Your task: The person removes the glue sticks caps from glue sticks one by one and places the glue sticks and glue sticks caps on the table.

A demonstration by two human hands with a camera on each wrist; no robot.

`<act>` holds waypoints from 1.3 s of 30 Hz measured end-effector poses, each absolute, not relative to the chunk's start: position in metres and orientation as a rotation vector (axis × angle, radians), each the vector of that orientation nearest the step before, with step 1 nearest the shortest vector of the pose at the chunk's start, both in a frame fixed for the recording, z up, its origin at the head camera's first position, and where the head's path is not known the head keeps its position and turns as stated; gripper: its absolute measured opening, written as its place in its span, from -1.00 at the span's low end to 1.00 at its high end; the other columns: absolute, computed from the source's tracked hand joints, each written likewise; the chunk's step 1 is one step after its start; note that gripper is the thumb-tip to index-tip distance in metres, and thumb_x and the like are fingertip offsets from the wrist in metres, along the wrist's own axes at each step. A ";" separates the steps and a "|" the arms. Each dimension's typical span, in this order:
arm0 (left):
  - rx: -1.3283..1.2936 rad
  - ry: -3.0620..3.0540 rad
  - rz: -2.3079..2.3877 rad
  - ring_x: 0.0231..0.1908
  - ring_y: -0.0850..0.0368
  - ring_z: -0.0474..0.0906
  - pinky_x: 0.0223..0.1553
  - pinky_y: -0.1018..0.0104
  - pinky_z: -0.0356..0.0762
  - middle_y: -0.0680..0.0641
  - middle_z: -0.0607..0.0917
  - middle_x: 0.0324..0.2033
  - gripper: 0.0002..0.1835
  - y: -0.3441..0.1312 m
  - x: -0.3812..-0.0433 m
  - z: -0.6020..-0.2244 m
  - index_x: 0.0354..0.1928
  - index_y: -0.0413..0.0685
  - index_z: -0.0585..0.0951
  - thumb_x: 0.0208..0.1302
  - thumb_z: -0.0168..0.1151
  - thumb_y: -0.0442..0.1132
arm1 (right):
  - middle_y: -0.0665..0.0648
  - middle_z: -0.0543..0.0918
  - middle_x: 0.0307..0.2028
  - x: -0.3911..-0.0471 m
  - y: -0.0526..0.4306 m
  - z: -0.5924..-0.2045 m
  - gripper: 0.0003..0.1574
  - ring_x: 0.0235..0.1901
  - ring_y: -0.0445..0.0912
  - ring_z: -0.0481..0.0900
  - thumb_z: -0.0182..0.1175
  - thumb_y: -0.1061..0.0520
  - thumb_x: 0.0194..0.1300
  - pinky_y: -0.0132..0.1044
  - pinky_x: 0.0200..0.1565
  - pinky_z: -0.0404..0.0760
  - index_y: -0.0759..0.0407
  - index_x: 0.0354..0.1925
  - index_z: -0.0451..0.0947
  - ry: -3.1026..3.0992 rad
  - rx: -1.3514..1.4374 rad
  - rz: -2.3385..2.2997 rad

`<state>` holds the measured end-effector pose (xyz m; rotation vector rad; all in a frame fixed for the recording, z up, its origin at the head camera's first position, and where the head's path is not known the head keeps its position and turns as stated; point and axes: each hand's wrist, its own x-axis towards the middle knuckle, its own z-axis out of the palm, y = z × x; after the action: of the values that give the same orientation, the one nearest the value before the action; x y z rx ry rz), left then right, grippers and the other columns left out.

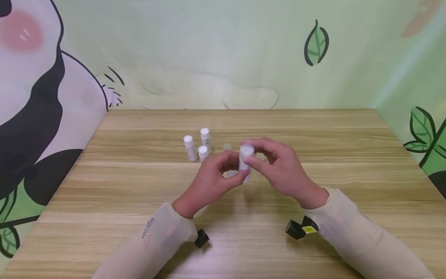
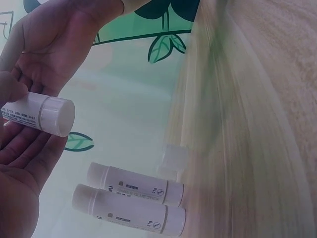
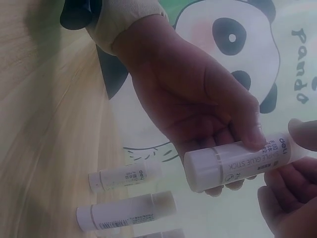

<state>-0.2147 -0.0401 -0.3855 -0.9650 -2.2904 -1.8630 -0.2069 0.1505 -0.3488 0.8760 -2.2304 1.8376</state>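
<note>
Between both hands, above the table, a white glue stick (image 1: 245,162) is held nearly upright. My left hand (image 1: 215,176) grips its lower body. The thumb and fingers of my right hand (image 1: 283,166) pinch it near the top end. In the right wrist view the left hand (image 3: 198,94) has its thumb on the label, and the right hand (image 3: 292,193) is at the opposite end. The bottom of the glue stick (image 2: 57,116) shows in the left wrist view, pointing at the table.
Three white-topped glue sticks (image 1: 189,149) stand left of the hands. More glue sticks (image 2: 138,213) stand beneath the held one, partly hidden in the head view. A small translucent piece (image 2: 176,157) sits on the wooden table (image 1: 122,186). Printed wall sheets (image 1: 209,54) border the table.
</note>
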 end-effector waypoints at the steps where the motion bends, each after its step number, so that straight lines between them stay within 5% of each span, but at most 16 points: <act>1: -0.968 -2.292 -1.860 -0.21 0.17 0.64 -0.05 0.29 0.66 -0.07 0.72 -0.20 -0.76 -0.039 -0.214 -0.385 -0.07 -0.13 0.60 0.21 0.33 -0.32 | 0.00 0.68 -0.11 -0.206 0.151 -0.349 -0.59 -0.06 -0.14 0.59 0.27 0.37 0.22 -0.37 0.07 0.59 0.39 0.06 0.54 -2.225 0.881 1.834; 13: -1.023 -2.353 -1.784 -0.18 0.19 0.67 -0.02 0.34 0.64 -0.04 0.73 -0.21 -0.75 -0.038 -0.209 -0.392 -0.09 -0.12 0.61 0.16 0.35 -0.36 | -0.10 0.68 -0.09 -0.205 0.166 -0.322 -0.58 -0.10 -0.18 0.62 0.27 0.32 0.24 -0.41 0.08 0.58 0.42 0.07 0.53 -2.064 0.781 1.771; 28: -0.849 -2.266 -1.890 -0.19 0.12 0.67 -0.01 0.22 0.65 -0.22 0.72 -0.21 -0.72 -0.074 -0.220 -0.383 -0.10 -0.23 0.61 0.12 0.36 -0.43 | -0.11 0.68 -0.16 -0.230 0.170 -0.340 -0.59 -0.16 -0.15 0.61 0.29 0.28 0.24 -0.46 -0.03 0.61 0.34 0.07 0.57 -2.144 0.636 1.765; 39: -0.660 -2.310 -1.903 -0.13 0.18 0.64 0.02 0.28 0.63 -0.04 0.70 -0.19 -0.66 -0.122 -0.230 -0.399 -0.06 -0.27 0.57 0.07 0.34 -0.50 | -0.12 0.64 -0.23 -0.243 0.180 -0.369 -0.61 -0.20 -0.19 0.55 0.33 0.26 0.21 -0.49 -0.14 0.58 0.24 0.04 0.61 -2.309 0.579 1.690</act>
<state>-0.2298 -0.1219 -0.3995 -0.6595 -2.3101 -1.9031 -0.2435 0.1796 -0.3690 0.5786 -2.3095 1.6897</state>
